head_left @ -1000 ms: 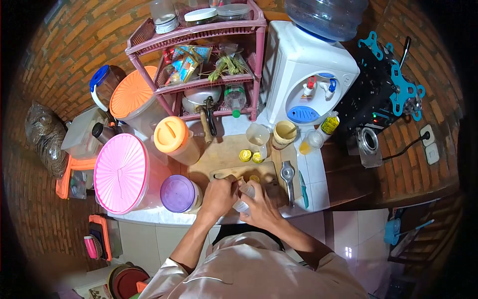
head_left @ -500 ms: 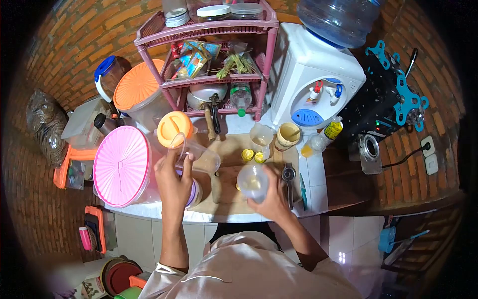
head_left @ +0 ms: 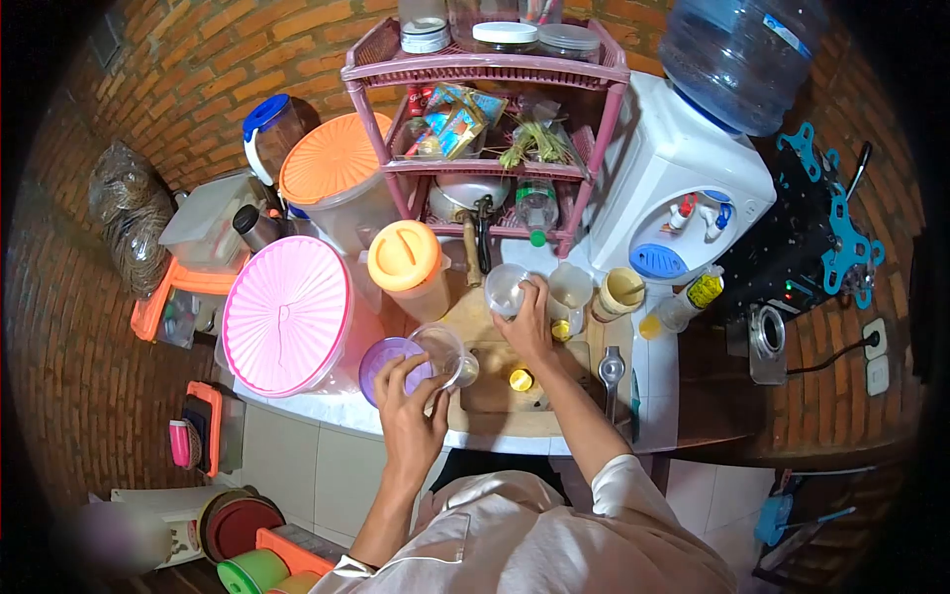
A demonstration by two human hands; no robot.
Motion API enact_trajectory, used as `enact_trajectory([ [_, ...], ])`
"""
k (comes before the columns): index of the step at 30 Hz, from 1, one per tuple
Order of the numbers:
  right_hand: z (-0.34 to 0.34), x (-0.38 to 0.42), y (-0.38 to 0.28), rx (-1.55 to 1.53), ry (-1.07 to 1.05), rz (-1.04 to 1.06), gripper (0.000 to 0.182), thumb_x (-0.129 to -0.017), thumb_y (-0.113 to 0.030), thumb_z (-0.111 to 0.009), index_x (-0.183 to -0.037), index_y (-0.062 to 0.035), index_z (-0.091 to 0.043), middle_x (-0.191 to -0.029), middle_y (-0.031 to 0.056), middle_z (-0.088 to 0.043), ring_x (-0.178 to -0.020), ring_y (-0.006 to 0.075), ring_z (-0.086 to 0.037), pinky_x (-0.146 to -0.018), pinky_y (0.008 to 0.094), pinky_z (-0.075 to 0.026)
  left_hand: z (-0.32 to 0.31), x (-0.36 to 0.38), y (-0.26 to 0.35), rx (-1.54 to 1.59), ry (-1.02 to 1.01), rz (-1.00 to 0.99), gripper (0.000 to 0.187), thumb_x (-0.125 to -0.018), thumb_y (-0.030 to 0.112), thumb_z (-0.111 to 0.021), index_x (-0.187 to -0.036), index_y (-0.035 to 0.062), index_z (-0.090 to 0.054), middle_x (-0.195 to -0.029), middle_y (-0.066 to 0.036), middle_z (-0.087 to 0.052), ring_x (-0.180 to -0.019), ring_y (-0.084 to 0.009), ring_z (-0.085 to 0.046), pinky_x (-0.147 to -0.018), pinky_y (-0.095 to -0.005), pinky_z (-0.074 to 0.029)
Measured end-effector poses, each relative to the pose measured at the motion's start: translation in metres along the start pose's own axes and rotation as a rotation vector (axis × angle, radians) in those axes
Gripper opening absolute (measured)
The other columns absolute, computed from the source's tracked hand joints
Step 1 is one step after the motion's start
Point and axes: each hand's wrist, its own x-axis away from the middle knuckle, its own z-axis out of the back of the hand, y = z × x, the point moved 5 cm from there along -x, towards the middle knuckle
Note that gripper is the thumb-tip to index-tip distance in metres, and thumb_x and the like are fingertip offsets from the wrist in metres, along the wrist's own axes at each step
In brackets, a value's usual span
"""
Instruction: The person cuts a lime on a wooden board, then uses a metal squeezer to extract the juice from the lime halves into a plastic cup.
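My left hand (head_left: 408, 408) grips a clear plastic cup (head_left: 442, 346) by its side, beside the purple-lidded container (head_left: 376, 368). Farther back, my right hand (head_left: 529, 322) has its fingers around another clear cup (head_left: 505, 287), next to a clear measuring jug (head_left: 570, 289). Between the hands is a wooden cutting board (head_left: 485, 396) with a yellow citrus half (head_left: 521, 379) on it. Another yellow piece (head_left: 561, 330) lies by the jug. A small clear vessel (head_left: 467, 370) stands close to my left hand, partly hidden by the cup.
On the left stand a pink-lidded tub (head_left: 287, 312) and an orange-lidded jar (head_left: 408, 259). A metal squeezer-like tool (head_left: 611, 371), a beige cup (head_left: 618, 294) and a bottle (head_left: 683, 302) are at right. Behind are a pink rack (head_left: 485, 170) and a water dispenser (head_left: 648, 168).
My right hand has carried its cup away from me, beside the jug. My left hand has moved lower and to the right with its clear cup. The head view has shifted.
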Motion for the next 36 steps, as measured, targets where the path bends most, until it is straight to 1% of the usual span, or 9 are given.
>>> enact_trajectory([
  [6, 0.006, 0.001, -0.005, 0.054, -0.038, -0.015, 0.086, -0.066, -0.016, -0.085, -0.134, -0.0022, -0.036, -0.136, 0.0222, -0.036, -0.124, 0.0446, -0.042, -0.098, 0.0489, -0.046, -0.016, -0.003, -0.005, -0.028, -0.034, -0.02, 0.021, -0.071, 0.001, -0.076, -0.091, 0.0069, -0.073, -0.122, -0.011, -0.059, -0.12, -0.0381, -0.047, -0.1, -0.0468, -0.04],
  [14, 0.055, 0.047, -0.03, 0.136, -0.151, -0.011, 0.093, -0.068, -0.011, -0.079, -0.144, -0.0009, -0.026, -0.14, 0.0257, -0.032, -0.131, 0.0449, -0.034, -0.109, 0.0503, -0.033, -0.038, -0.009, -0.006, -0.039, -0.08, -0.012, 0.023, -0.07, 0.0, -0.074, -0.092, 0.0079, -0.073, -0.12, -0.011, -0.059, -0.119, -0.0363, -0.048, -0.099, -0.047, -0.039],
  [17, 0.088, 0.084, -0.06, -0.112, -0.225, -0.042, 0.091, -0.069, -0.014, -0.079, -0.144, -0.0012, -0.028, -0.14, 0.0256, -0.034, -0.13, 0.0434, -0.034, -0.109, 0.0499, -0.032, -0.051, -0.007, 0.011, 0.028, -0.174, -0.116, 0.023, -0.069, 0.001, -0.075, -0.091, 0.0082, -0.074, -0.12, -0.011, -0.06, -0.12, -0.036, -0.049, -0.1, -0.0456, -0.04],
  [22, 0.102, 0.114, -0.032, -0.433, -0.178, -0.416, 0.078, -0.067, -0.016, -0.083, -0.133, -0.0023, -0.044, -0.123, 0.0194, -0.054, -0.115, 0.0327, -0.054, -0.097, 0.0421, -0.044, -0.08, -0.001, 0.048, 0.169, -0.291, -0.269, 0.025, -0.071, 0.005, -0.076, -0.095, 0.0081, -0.073, -0.122, -0.012, -0.058, -0.118, -0.0362, -0.05, -0.099, -0.0456, -0.041],
  [25, 0.127, 0.113, -0.01, -0.313, -0.031, -0.367, 0.069, -0.066, -0.015, -0.083, -0.125, -0.0027, -0.05, -0.114, 0.0164, -0.059, -0.106, 0.0289, -0.059, -0.091, 0.0386, -0.047, -0.091, -0.001, 0.073, 0.259, -0.306, -0.257, 0.047, -0.075, 0.012, -0.078, -0.119, 0.0055, -0.061, -0.13, -0.017, -0.052, -0.118, -0.0378, -0.05, -0.099, -0.0459, -0.041],
  [28, 0.161, 0.124, 0.043, -0.234, 0.22, -0.428, 0.067, -0.065, -0.011, -0.084, -0.123, -0.0037, -0.051, -0.116, 0.0138, -0.059, -0.112, 0.0241, -0.057, -0.091, 0.0358, -0.046, -0.098, -0.003, 0.078, 0.338, -0.301, -0.171, 0.054, -0.079, 0.019, -0.077, -0.125, 0.0021, -0.054, -0.132, -0.018, -0.049, -0.118, -0.0399, -0.049, -0.102, -0.0475, -0.038],
  [29, 0.175, 0.129, 0.063, -0.383, 0.349, -0.489, 0.066, -0.067, -0.009, -0.082, -0.125, -0.0047, -0.05, -0.119, 0.0115, -0.058, -0.112, 0.0231, -0.055, -0.091, 0.036, -0.046, -0.101, -0.003, 0.076, 0.33, -0.309, -0.155, 0.053, -0.081, 0.019, -0.076, -0.124, -0.0007, -0.053, -0.129, -0.018, -0.052, -0.118, -0.0397, -0.049, -0.102, -0.0458, -0.038],
  [31, 0.213, 0.137, 0.1, -0.238, 0.501, -0.512, 0.065, -0.069, -0.009, -0.083, -0.123, -0.0041, -0.049, -0.118, 0.011, -0.056, -0.109, 0.022, -0.055, -0.09, 0.0372, -0.046, -0.108, -0.001, 0.067, 0.357, -0.325, -0.114, 0.052, -0.08, 0.018, -0.076, -0.123, -0.0005, -0.054, -0.128, -0.018, -0.053, -0.117, -0.039, -0.049, -0.101, -0.0451, -0.039],
  [36, 0.232, 0.144, 0.188, -0.182, 0.553, -0.654, 0.062, -0.071, -0.007, -0.082, -0.122, -0.0017, -0.047, -0.119, 0.0144, -0.056, -0.109, 0.024, -0.056, -0.09, 0.037, -0.049, -0.124, 0.012, 0.039, 0.345, -0.344, 0.027, 0.045, -0.084, 0.016, -0.073, -0.122, 0.0005, -0.054, -0.122, -0.018, -0.057, -0.116, -0.0344, -0.054, -0.094, -0.043, -0.046],
])
